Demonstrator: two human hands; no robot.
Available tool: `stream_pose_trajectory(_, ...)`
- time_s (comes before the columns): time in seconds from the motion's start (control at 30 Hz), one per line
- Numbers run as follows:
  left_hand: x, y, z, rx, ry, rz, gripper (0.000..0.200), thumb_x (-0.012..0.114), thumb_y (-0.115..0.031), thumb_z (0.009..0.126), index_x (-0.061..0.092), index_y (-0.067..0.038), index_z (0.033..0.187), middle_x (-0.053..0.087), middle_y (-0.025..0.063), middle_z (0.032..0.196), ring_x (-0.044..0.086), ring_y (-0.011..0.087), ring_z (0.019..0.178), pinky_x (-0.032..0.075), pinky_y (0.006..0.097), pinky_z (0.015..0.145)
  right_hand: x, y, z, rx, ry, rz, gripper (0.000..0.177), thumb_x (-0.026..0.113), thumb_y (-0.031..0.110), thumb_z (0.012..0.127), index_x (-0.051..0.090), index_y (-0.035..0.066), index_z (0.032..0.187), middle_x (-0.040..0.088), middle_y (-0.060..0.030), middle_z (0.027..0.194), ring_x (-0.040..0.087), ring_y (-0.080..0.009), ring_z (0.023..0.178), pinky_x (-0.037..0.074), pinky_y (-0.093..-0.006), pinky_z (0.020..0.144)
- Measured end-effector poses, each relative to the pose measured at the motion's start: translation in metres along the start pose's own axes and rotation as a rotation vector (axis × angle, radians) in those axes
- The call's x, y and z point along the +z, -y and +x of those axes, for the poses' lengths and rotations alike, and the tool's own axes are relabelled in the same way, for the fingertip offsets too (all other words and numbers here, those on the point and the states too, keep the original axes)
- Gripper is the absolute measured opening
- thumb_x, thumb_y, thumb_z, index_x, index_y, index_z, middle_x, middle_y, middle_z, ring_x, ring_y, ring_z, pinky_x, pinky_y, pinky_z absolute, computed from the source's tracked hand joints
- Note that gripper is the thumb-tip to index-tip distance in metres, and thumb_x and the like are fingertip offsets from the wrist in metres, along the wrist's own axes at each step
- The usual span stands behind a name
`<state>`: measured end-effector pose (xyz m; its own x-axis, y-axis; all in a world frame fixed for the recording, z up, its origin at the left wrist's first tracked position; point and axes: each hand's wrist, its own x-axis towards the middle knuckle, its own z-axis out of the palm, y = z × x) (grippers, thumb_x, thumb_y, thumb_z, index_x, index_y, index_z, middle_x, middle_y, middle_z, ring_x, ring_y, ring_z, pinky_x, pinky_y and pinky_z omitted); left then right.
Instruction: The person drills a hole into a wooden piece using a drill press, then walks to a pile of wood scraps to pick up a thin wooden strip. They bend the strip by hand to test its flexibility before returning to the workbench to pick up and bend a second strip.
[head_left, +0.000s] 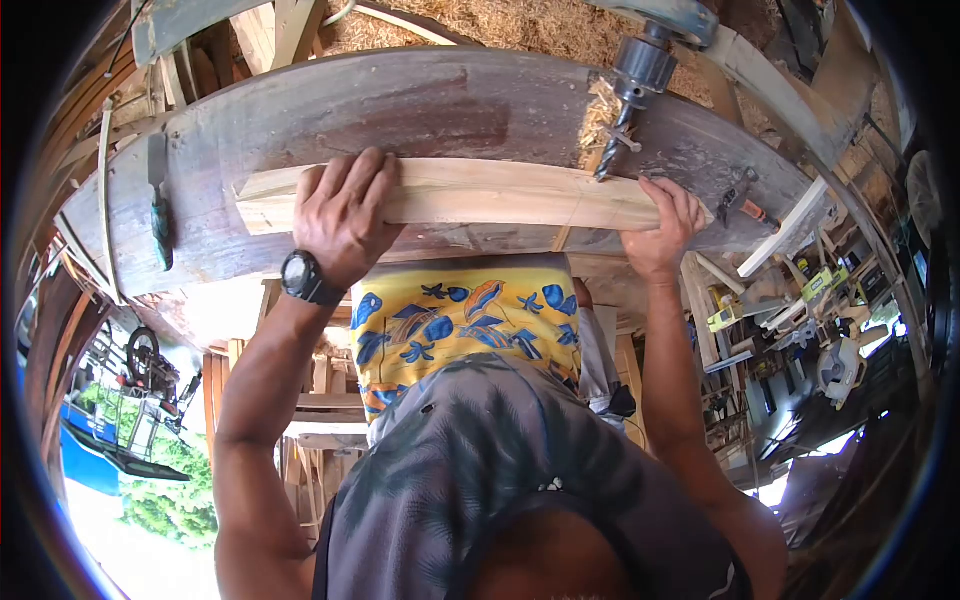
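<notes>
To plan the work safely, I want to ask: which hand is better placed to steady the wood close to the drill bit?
Right, probably. The right hand holds the end of the wooden piece near the drill bit; the left hand is farther away, towards the other end.

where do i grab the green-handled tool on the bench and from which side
Best by the green handle, probably with the left hand once it is off the board, coming from your own side: the tool lies flat with its handle towards you and its flat metal part pointing away.
</notes>
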<state>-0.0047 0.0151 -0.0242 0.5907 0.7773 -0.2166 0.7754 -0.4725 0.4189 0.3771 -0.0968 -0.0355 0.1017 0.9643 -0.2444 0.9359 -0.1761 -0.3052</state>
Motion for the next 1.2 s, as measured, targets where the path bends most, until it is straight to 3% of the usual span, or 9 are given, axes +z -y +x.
stream_pose_trajectory(0.37, -0.010, 0.029, -0.014, 0.035, 0.041, -0.089, 0.067, 0.079, -0.014, 0.058, 0.061, -0.006, 0.122, 0.062, 0.0082, 0.122, 0.061, 0.0251, 0.104, 0.046, 0.0393, 0.085, 0.000, 0.021, 0.005, -0.004, 0.088, -0.062, 0.058, 0.083, 0.016, 0.056, 0.069, 0.014, 0.112, 0.062, -0.0063, 0.112, 0.055, -0.0305, 0.109, 0.035, -0.0458, 0.102)
stream_pose_trajectory(0.47, -0.011, 0.028, -0.015, 0.029, 0.056, -0.068, 0.066, 0.079, -0.013, 0.059, 0.061, -0.006, 0.122, 0.063, 0.0085, 0.120, 0.062, 0.0256, 0.103, 0.046, 0.0396, 0.085, 0.005, 0.027, 0.005, -0.013, 0.008, -0.011, 0.056, 0.081, 0.014, 0.057, 0.069, 0.010, 0.111, 0.062, -0.0093, 0.112, 0.055, -0.0332, 0.110, 0.034, -0.0473, 0.103)
stream_pose_trajectory(0.7, 0.004, -0.016, 0.023, 0.091, 0.056, -0.084, 0.062, 0.080, -0.018, 0.060, 0.063, -0.006, 0.118, 0.064, 0.0078, 0.115, 0.061, 0.0249, 0.098, 0.046, 0.0387, 0.084, -0.006, -0.028, -0.008, 0.053, 0.021, -0.026, 0.057, 0.079, 0.012, 0.057, 0.068, 0.011, 0.112, 0.062, -0.0085, 0.114, 0.055, -0.0321, 0.112, 0.034, -0.0458, 0.104)
stream_pose_trajectory(1.03, -0.016, 0.035, -0.003, 0.081, 0.013, 0.063, 0.067, 0.087, -0.014, 0.049, 0.066, -0.007, 0.113, 0.066, 0.0105, 0.113, 0.063, 0.0285, 0.098, 0.047, 0.0420, 0.084, 0.010, 0.030, 0.004, 0.032, -0.038, 0.087, 0.050, 0.069, 0.009, 0.056, 0.069, 0.010, 0.106, 0.063, -0.0060, 0.109, 0.054, -0.0279, 0.109, 0.029, -0.0420, 0.102)
stream_pose_trajectory(1.2, 0.008, -0.009, 0.014, 0.077, -0.022, 0.022, 0.062, 0.082, -0.017, 0.056, 0.064, -0.008, 0.114, 0.064, 0.0073, 0.113, 0.061, 0.0252, 0.098, 0.047, 0.0402, 0.082, 0.000, -0.019, -0.005, 0.041, -0.027, 0.071, 0.050, 0.071, 0.008, 0.057, 0.069, 0.011, 0.107, 0.063, -0.0061, 0.111, 0.055, -0.0280, 0.109, 0.031, -0.0431, 0.101)
